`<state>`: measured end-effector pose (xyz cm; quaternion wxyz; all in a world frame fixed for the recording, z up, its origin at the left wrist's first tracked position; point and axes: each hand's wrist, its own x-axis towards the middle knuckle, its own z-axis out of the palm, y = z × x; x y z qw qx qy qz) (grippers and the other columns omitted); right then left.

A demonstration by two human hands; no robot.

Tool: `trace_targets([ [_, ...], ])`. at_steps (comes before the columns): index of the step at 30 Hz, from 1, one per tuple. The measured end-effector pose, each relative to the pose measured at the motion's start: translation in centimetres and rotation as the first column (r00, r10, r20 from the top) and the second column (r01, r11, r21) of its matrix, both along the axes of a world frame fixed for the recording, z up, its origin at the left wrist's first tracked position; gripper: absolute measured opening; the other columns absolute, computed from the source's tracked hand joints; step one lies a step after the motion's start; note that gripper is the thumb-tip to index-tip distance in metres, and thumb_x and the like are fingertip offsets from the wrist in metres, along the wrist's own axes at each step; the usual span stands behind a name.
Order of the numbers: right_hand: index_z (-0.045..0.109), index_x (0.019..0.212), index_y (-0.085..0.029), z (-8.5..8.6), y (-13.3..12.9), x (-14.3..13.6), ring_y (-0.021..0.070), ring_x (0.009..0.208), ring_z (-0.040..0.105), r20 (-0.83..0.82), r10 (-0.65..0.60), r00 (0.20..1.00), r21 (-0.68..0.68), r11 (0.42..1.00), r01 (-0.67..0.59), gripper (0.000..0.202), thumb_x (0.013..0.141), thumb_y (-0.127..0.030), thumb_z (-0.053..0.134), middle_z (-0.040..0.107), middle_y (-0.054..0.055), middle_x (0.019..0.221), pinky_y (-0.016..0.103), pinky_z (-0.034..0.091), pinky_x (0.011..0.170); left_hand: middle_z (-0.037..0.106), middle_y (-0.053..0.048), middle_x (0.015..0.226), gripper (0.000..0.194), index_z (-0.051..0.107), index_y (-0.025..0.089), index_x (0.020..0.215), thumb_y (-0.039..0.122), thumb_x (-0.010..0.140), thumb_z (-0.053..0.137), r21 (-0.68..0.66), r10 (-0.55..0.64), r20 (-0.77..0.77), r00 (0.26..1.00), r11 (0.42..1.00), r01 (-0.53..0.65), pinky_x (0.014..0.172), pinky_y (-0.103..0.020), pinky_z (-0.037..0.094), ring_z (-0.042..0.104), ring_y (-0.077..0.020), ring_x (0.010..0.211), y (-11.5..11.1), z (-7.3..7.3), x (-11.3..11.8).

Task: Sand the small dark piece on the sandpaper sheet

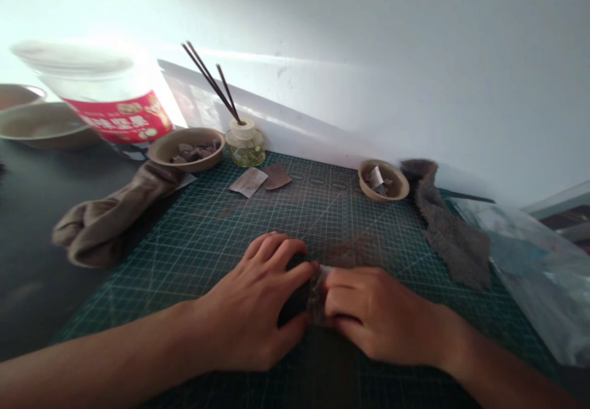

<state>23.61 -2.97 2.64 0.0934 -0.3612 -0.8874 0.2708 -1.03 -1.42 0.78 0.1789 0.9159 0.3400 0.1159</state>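
Between my hands is a small, crumpled grey-white piece (316,301), mostly covered by fingers; its kind cannot be made out. My left hand (258,304) pinches its left side with thumb and index finger, while the other fingers bend over the mat. Curled fingers of my right hand (382,311) grip its right side. Both hands are low over the green cutting mat (193,261), near its front. A brownish smear (353,248) marks the mat just beyond them. Farther back lie a pale paper-like square (249,182) and a brown square (276,176), side by side.
A bowl of dark pieces (157,154), a reed diffuser (246,145) and a large red-labelled tub (124,117) stand back left, near a rolled brown cloth (106,218). At right are a small bowl (385,195), a grey cloth (454,243) and a clear plastic bag (539,274).
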Motion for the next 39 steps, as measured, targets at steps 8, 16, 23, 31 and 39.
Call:
trace_targets([
  [8,0.060,0.086,-0.021,0.1,-0.1,0.0,0.0146,0.085,0.060,-0.009,0.005,1.000,-0.005,1.000,-0.005,0.013,0.091,-0.009,0.062,0.063,-0.001,0.093,0.027,0.043,0.077,0.053,-0.011,0.128,0.041,0.063,0.023,0.120,0.035,0.081,0.066,0.006,-0.001,0.009,1.000,1.000,0.001,0.108,-0.061,0.034,0.045,-0.0350,0.122,-0.1,0.0,0.0],
  [16,0.060,0.085,-0.021,0.3,0.0,0.1,0.0136,0.084,0.060,-0.002,0.004,1.000,-0.056,0.998,-0.004,0.015,0.089,-0.007,0.063,0.062,-0.002,0.092,0.026,0.043,0.075,0.053,-0.010,0.127,0.041,0.063,0.024,0.119,0.035,0.080,0.066,0.008,0.004,0.004,1.000,1.000,-0.004,0.108,-0.060,0.034,0.045,-0.0347,0.121,0.0,-0.1,0.0],
  [23,0.059,0.084,-0.021,0.4,0.1,0.3,0.0132,0.082,0.060,0.049,-0.027,0.998,-0.045,0.999,0.029,0.015,0.090,-0.007,0.062,0.062,-0.002,0.091,0.026,0.043,0.074,0.053,-0.010,0.127,0.040,0.063,0.024,0.120,0.034,0.081,0.066,0.005,0.013,0.002,1.000,1.000,-0.013,0.107,-0.061,0.034,0.046,-0.0349,0.120,0.0,0.1,0.1],
  [31,0.058,0.084,-0.020,0.7,0.0,0.4,0.0140,0.082,0.061,0.092,-0.022,0.996,0.020,1.000,0.021,0.015,0.091,-0.008,0.062,0.063,-0.001,0.092,0.026,0.044,0.073,0.054,-0.011,0.127,0.041,0.063,0.024,0.120,0.034,0.081,0.066,0.020,0.014,0.006,1.000,1.000,-0.014,0.107,-0.060,0.035,0.046,-0.0348,0.120,-0.1,0.1,0.0],
  [39,0.066,0.092,-0.021,-0.6,0.2,-0.5,0.0188,0.095,0.063,-0.269,-0.389,0.881,-0.048,0.919,0.391,0.008,0.096,-0.017,0.061,0.068,0.004,0.101,0.032,0.049,0.085,0.054,-0.011,0.128,0.044,0.060,0.025,0.124,0.032,0.082,0.067,0.045,0.006,0.049,0.999,0.999,-0.008,0.105,-0.059,0.037,0.047,-0.0348,0.119,0.0,-0.1,-0.2],
])
